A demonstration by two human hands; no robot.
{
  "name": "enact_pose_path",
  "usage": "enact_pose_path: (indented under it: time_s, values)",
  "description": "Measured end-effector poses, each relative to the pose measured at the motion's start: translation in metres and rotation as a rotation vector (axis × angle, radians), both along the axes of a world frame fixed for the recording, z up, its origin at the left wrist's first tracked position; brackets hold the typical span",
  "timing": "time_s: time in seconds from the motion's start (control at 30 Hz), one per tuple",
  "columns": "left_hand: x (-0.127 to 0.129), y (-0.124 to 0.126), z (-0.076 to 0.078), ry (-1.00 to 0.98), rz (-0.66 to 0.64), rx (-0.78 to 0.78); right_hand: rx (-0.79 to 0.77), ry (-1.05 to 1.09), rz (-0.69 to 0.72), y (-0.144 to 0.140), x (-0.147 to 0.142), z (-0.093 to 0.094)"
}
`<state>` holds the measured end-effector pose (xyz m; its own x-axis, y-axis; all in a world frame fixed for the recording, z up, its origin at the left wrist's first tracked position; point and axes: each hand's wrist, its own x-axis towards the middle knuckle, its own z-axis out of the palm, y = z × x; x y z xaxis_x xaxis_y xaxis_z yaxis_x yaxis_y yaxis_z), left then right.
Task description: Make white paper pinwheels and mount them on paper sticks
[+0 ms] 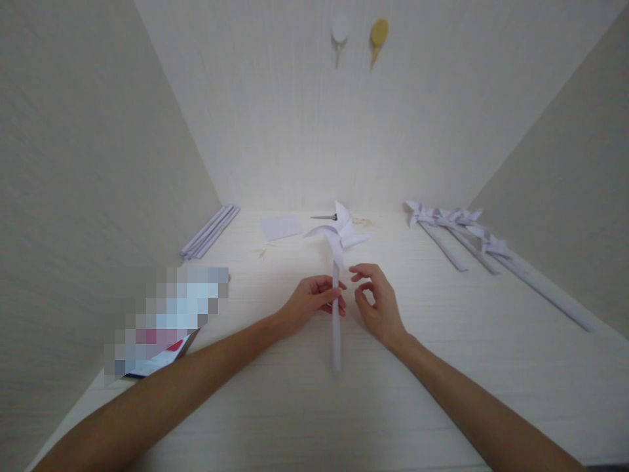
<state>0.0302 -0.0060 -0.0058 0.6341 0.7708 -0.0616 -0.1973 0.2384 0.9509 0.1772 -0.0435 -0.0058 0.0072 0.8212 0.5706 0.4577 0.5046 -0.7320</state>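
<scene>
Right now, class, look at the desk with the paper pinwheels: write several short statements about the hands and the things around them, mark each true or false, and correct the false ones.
1. The left hand grips the stick of a white paper pinwheel. True.
2. The right hand is closed around the same stick. False: it is open, fingers curled, just beside the stick.
3. Finished pinwheels lie at the right of the desk. True.
4. A bundle of rolled paper sticks lies at the far left. True.
5. The held pinwheel is bright red. False: it is white.
6. Two round hooks lie flat on the desk. False: they are fixed high on the back wall.
</scene>
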Motion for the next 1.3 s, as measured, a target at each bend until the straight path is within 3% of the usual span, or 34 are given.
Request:
enact_pose_path:
  time_s: [0.13, 0.33, 0.47, 0.9, 1.03, 1.17, 1.3]
  values:
    - [0.001, 0.0, 0.001, -0.03, 0.059, -0.034, -0.133, 0.121, -0.019, 0.001, 0.001, -0.002]
    - [0.0, 0.005, 0.002, -0.142, 0.272, -0.055, -0.463, 0.101, 0.165, -0.007, -0.009, -0.002]
    - [-0.001, 0.007, 0.001, -0.137, 0.306, -0.045, -0.456, -0.001, 0.187, -0.014, -0.02, 0.0]
    - [0.001, 0.006, -0.001, -0.073, 0.354, -0.018, -0.385, -0.065, 0.004, -0.006, -0.014, 0.001]
    - [-0.001, 0.005, 0.001, -0.037, 0.332, -0.015, -0.395, -0.098, -0.094, 0.006, 0.023, 0.011]
    - [-0.002, 0.003, 0.002, -0.003, 0.312, 0.003, -0.313, -0.26, -0.316, 0.014, 0.091, 0.032]
    - [-0.002, 0.003, 0.002, 0.031, 0.279, 0.013, -0.337, -0.429, -0.588, 0.006, 0.164, 0.044]
